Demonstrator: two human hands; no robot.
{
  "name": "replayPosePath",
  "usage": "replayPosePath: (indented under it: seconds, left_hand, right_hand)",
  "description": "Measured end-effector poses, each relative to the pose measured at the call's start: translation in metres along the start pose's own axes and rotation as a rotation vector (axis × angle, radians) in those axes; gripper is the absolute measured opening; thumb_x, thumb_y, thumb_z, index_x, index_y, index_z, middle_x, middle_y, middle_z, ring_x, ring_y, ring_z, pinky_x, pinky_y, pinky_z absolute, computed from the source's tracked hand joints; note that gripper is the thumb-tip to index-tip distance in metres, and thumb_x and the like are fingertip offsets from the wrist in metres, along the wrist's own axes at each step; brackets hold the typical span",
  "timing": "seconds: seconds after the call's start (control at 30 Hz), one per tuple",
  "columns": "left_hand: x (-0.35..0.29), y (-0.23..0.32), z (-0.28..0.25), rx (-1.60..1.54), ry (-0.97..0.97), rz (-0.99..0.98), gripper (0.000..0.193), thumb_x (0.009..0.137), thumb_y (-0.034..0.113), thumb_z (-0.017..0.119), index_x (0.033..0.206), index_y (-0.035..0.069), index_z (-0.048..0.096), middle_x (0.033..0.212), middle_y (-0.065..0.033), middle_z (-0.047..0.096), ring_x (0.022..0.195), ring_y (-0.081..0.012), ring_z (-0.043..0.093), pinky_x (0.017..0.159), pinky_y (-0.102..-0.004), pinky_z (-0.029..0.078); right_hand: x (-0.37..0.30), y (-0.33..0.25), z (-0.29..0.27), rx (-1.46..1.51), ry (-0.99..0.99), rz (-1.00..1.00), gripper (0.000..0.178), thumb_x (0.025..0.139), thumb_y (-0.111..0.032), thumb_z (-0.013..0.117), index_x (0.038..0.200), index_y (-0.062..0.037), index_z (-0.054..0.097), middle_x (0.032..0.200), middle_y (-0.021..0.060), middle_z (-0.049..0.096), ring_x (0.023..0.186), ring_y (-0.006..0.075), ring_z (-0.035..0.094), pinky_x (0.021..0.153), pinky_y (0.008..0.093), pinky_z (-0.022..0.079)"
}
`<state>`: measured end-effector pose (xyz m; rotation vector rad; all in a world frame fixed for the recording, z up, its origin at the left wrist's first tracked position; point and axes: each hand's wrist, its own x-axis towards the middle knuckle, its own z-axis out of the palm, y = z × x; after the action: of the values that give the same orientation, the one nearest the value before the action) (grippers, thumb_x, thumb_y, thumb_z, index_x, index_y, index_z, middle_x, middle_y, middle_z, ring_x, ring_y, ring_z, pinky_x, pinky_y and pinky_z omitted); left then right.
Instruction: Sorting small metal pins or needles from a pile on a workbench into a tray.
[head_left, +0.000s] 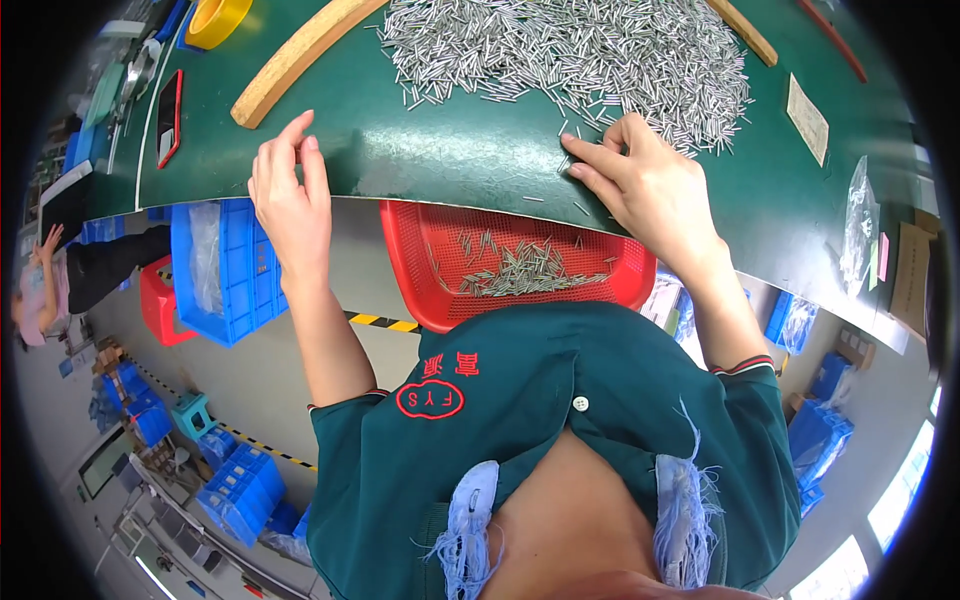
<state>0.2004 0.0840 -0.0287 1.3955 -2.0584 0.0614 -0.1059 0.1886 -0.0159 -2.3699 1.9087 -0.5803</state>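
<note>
A broad heap of small silvery metal pins (600, 70) lies on the green tabletop (430, 150). At the heap's near edge is my right hand (655, 190), thumb and forefinger stretched out slightly apart beside a few loose pins; I see nothing held between them. My left hand (292, 200) is raised over the table's front edge at the left, its fingers apart and nothing in it. Below the edge, in front of my body, a red perforated plastic basket (400, 262) holds more pins (525, 270).
Wooden strips (300, 62) flank the heap, the other strip (745, 30) at right. A red-edged phone (170, 120), yellow tape roll (217, 20), paper card (808, 120) and clear bag (858, 215) lie farther out. A blue crate (235, 275) stands below; another person (50, 290) is far left.
</note>
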Motion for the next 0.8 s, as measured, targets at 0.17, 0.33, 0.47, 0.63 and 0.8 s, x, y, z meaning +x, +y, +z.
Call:
replayPosePath:
  seconds: [0.17, 0.33, 0.47, 0.63, 0.8]
  left_hand:
    - [-0.011, 0.025, 0.008, -0.104, -0.028, 0.052, 0.022, 0.091, 0.007, 0.056, 0.111, 0.007, 0.064, 0.09, -0.008, 0.062, 0.083, -0.0211, 0.059, 0.08, -0.0331, 0.045]
    - [-0.014, 0.039, 0.014, -0.189, -0.046, 0.101, 0.023, 0.087, 0.006, 0.061, 0.109, 0.01, 0.065, 0.088, -0.0035, 0.063, 0.081, -0.0196, 0.058, 0.077, -0.0328, 0.042]
    - [-0.016, 0.039, 0.014, -0.213, -0.031, 0.118, 0.025, 0.086, 0.005, 0.061, 0.11, 0.011, 0.065, 0.086, -0.0033, 0.062, 0.08, -0.0193, 0.058, 0.076, -0.033, 0.042]
    - [-0.019, 0.041, 0.01, -0.209, -0.051, 0.105, 0.026, 0.085, 0.004, 0.062, 0.11, 0.011, 0.065, 0.085, -0.0033, 0.062, 0.079, -0.0195, 0.057, 0.075, -0.0326, 0.042]
    - [-0.021, 0.045, 0.012, -0.266, -0.029, 0.125, 0.026, 0.085, 0.005, 0.062, 0.11, 0.01, 0.065, 0.087, -0.0039, 0.063, 0.079, -0.0203, 0.057, 0.073, -0.0327, 0.042]
  right_hand:
    - [0.008, -0.01, 0.003, -0.057, 0.034, -0.094, 0.021, 0.079, -0.028, 0.07, 0.097, -0.0176, 0.071, 0.078, 0.0014, 0.049, 0.07, 0.0158, 0.058, 0.054, 0.0294, 0.05]
    - [0.019, -0.005, 0.0, -0.052, 0.006, -0.141, 0.019, 0.079, -0.026, 0.069, 0.095, -0.0159, 0.07, 0.08, 0.0029, 0.05, 0.072, 0.0173, 0.059, 0.057, 0.0305, 0.05]
    - [0.029, 0.005, 0.001, -0.073, 0.007, -0.281, 0.011, 0.075, -0.018, 0.063, 0.083, -0.0097, 0.066, 0.081, 0.0043, 0.052, 0.076, 0.0184, 0.06, 0.06, 0.0307, 0.051]
    - [0.048, -0.004, -0.005, -0.163, -0.028, -0.453, 0.008, 0.07, -0.013, 0.06, 0.072, -0.0053, 0.06, 0.077, 0.0055, 0.053, 0.077, 0.0189, 0.06, 0.061, 0.0303, 0.051]
    - [0.06, 0.0, 0.001, -0.297, -0.052, -0.545, 0.009, 0.07, -0.013, 0.059, 0.071, -0.0041, 0.059, 0.077, 0.0074, 0.054, 0.076, 0.0196, 0.061, 0.06, 0.0314, 0.052]
